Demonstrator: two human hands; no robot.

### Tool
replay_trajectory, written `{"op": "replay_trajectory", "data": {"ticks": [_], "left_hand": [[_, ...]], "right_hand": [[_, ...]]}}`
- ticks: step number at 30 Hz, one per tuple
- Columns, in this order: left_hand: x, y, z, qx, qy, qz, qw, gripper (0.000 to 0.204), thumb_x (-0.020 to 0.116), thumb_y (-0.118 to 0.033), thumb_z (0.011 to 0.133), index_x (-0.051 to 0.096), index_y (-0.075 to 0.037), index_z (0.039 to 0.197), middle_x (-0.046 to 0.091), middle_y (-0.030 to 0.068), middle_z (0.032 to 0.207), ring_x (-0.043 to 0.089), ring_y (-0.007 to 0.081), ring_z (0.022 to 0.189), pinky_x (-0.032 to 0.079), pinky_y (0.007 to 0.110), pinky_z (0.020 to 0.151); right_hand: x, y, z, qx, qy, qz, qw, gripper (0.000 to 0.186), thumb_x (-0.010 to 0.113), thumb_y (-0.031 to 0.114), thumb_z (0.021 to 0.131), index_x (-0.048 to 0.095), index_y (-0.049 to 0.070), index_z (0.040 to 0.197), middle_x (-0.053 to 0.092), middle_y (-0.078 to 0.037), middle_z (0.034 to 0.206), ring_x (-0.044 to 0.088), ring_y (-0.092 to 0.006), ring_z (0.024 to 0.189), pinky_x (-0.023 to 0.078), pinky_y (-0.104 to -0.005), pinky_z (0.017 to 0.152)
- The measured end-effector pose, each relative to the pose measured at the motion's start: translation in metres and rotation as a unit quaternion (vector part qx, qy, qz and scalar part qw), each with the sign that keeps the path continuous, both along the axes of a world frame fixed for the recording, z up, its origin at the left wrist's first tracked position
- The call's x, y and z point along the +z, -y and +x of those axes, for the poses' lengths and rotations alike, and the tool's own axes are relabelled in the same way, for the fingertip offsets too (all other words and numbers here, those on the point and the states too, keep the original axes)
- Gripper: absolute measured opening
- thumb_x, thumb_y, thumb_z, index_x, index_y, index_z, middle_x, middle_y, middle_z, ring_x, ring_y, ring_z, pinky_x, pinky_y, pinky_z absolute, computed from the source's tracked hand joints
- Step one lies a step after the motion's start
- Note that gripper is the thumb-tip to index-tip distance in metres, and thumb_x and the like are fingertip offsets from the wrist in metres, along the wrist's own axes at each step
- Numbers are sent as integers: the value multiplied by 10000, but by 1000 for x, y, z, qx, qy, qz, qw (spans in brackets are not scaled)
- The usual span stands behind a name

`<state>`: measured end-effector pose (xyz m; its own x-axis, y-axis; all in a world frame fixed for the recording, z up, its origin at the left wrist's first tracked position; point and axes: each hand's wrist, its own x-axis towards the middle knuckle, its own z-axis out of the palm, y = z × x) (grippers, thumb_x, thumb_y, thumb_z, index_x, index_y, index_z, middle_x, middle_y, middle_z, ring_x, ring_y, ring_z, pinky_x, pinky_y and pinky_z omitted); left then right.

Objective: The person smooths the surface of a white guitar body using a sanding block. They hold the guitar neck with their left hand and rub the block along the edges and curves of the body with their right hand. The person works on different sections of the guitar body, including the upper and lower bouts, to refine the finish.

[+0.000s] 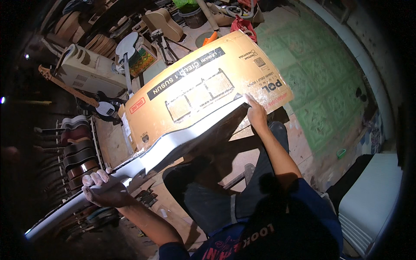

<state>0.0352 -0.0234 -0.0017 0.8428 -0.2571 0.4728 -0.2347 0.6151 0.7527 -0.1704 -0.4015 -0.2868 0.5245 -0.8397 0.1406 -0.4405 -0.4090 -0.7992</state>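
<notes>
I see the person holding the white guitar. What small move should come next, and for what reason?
Perhaps tilt the white guitar slightly, bringing its shaded surface into light: its narrow side is bright, while the area below looks dark. The left hand holds the neck, the right hand the body's end, so a slow turn seems manageable.

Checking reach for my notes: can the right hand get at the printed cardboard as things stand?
Probably yes: the right hand holds the white guitar but appears close to the cardboard, with nothing visible between.

The short-sleeved shirt point(299, 225) is navy, red-printed; trousers point(214, 208) dark; fingers point(96, 177) dusty.
</notes>
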Motion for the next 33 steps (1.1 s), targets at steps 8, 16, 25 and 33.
{"op": "replay_trajectory", "data": {"ticks": [8,16,25,33], "left_hand": [[-3,-13,5,-11,-1,-9,1000,234,518,-367,962,550,-135,952,517,2,684,545,168,660,516,440,758],[-3,-7,13,-28,-7,-10,1000,243,541,-375,954,528,-134,932,515,9,685,553,176,670,518,429,759],[0,3,7,15,-21,-9,1000,244,565,-386,939,508,-149,930,441,-16,644,495,151,628,499,412,725],[0,-7,1,42,-22,9,999,264,561,-408,935,484,-157,909,475,-22,663,512,143,629,495,400,721]], "right_hand": [[78,-118,28,259,79,-4,963,556,428,-91,801,587,24,1321,578,-186,1354,591,-305,1218,469,-360,1037],[-2,-62,28,84,73,-33,993,507,466,-27,809,603,30,1294,614,-213,1284,642,-343,1094,513,-388,951],[-12,7,4,24,48,33,998,525,442,-74,787,614,9,1276,583,-195,1345,556,-293,1269,438,-346,1064],[61,-111,35,209,113,-73,969,531,453,-64,805,588,21,1312,569,-191,1361,585,-314,1217,478,-383,1038]]}}
